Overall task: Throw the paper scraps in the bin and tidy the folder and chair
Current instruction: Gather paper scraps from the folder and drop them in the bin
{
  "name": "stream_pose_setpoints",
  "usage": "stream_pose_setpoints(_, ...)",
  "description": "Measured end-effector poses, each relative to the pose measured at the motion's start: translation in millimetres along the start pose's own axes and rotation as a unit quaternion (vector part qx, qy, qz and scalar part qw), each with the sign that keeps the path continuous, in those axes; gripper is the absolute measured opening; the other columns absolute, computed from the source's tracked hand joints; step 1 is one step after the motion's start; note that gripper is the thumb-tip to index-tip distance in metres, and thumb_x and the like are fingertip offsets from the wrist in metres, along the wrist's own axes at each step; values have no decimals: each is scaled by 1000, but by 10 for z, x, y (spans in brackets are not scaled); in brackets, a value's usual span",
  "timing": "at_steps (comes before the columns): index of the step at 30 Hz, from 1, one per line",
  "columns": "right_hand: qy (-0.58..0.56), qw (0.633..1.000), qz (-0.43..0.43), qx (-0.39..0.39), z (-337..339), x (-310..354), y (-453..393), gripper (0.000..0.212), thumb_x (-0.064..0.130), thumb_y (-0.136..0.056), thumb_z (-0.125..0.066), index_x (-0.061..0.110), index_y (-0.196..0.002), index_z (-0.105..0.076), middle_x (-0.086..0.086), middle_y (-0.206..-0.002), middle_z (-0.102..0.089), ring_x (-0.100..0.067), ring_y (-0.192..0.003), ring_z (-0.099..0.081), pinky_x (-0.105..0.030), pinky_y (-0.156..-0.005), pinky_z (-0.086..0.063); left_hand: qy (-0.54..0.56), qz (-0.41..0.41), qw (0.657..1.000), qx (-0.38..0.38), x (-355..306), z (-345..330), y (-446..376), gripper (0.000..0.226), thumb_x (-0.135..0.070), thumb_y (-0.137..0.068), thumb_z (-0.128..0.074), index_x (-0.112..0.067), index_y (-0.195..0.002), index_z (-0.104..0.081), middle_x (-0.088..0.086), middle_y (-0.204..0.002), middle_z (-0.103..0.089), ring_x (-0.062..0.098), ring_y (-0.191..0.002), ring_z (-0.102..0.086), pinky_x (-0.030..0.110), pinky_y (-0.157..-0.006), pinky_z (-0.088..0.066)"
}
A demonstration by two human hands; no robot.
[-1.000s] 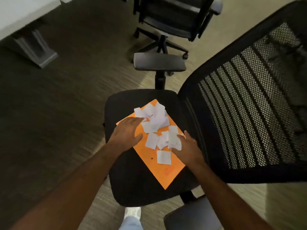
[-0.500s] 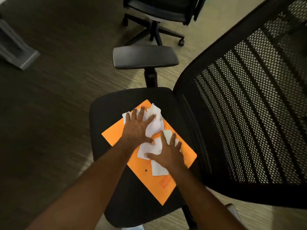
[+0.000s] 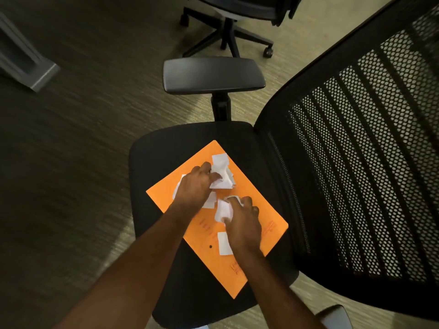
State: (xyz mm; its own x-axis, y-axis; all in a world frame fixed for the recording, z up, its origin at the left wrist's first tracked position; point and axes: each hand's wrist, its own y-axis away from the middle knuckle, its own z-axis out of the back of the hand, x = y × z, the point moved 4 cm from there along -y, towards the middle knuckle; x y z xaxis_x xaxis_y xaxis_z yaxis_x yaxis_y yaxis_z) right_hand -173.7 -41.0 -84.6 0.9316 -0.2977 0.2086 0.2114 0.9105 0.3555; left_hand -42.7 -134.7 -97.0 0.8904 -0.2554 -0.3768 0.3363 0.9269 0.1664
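A person looks down at a black office chair with a padded seat (image 3: 161,162) and a black mesh backrest (image 3: 356,162) on the right. A flat orange paper folder (image 3: 268,224) lies at an angle on the seat, with white torn paper scraps (image 3: 222,173) scattered on top of it. The person's left hand (image 3: 194,186) rests on the upper part of the folder, its fingers curled around a bunch of scraps. The right hand (image 3: 242,224) sits just below it, fingers closed on a crumpled wad of scraps. 1 square scrap (image 3: 224,243) lies loose on the folder beside the right wrist, and another seems to lie between the 2 hands, partly hidden. A black armrest pad (image 3: 213,74) stands beyond the seat. A second black wheeled chair (image 3: 228,32) stands farther back on the grey-green carpet floor (image 3: 71,138). No bin is in view.
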Motion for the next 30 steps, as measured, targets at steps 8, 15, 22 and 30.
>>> stream_pose_setpoints(8, -80, 996, 30, -23, 50, -248, -139, 35, 2, -90, -63, 16, -122, -68, -2, -114, -65, -22, -106, -61, -32, -85, -55, 262, 166, 949, -49, 170, 3, -62, 35, -13, -86, -75, -9, -119, -68, 11, -114, -69, 29, -104, -65, 37, -84, -55)
stream_pose_setpoints(15, -244, 970, -2, -20, 226, -447, -117, 23, -9, -80, -64, 8, -89, -77, -3, -88, -74, -19, -81, -69, -20, -65, -50, 525, 259, 805, -98, 435, 255, 102, 27, -28, -83, -79, -18, -106, -68, -6, -92, -70, 13, -86, -69, 19, -60, -53)
stream_pose_setpoints(22, -461, 880, -111, 0, 412, -528, 51, 29, -10, -74, -76, 18, -65, -75, -11, -72, -74, -33, -75, -74, -37, -57, -60, 645, 295, 698, -93, 521, 576, 348, 20, -34, -79, -81, -28, -95, -70, -4, -90, -76, 15, -87, -72, 30, -65, -58)
stream_pose_setpoints(30, -565, 817, -97, 58, 765, 72, 217, 24, -8, -74, -79, -11, -93, -66, -20, -90, -76, -31, -82, -76, -37, -70, -63, 729, 247, 636, -67, 685, 945, 983, 34, -32, -72, -85, -16, -101, -76, 5, -92, -78, 21, -86, -75, 37, -71, -61)
